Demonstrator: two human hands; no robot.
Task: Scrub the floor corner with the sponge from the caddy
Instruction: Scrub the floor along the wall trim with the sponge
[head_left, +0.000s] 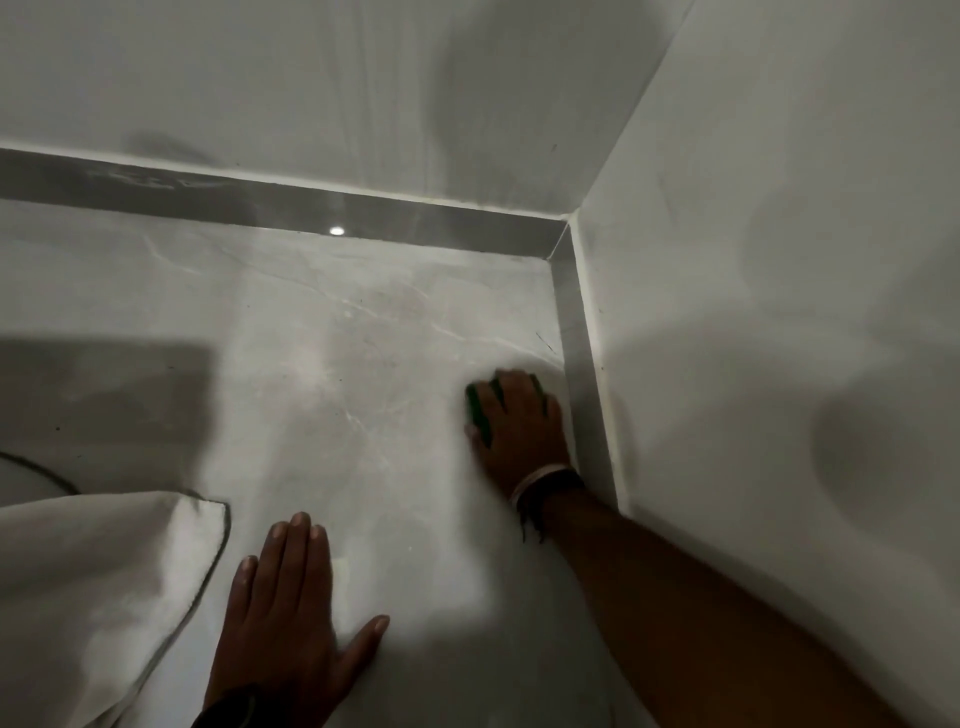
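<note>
A green sponge (477, 410) lies flat on the pale marbled floor (332, 374), close to the right wall's grey skirting. My right hand (519, 426) presses down on it with fingers spread over its top, so only its left edge and a bit of its far side show. The floor corner (558, 257) is farther away, beyond the sponge. My left hand (288, 608) rests flat on the floor nearer to me, fingers apart, holding nothing. The caddy is out of view.
White walls meet at the corner, with a grey skirting strip (291, 205) along the back and another (584, 374) along the right. A white cloth or garment (98, 587) covers the lower left. A dark shadow (104, 405) falls across the left floor.
</note>
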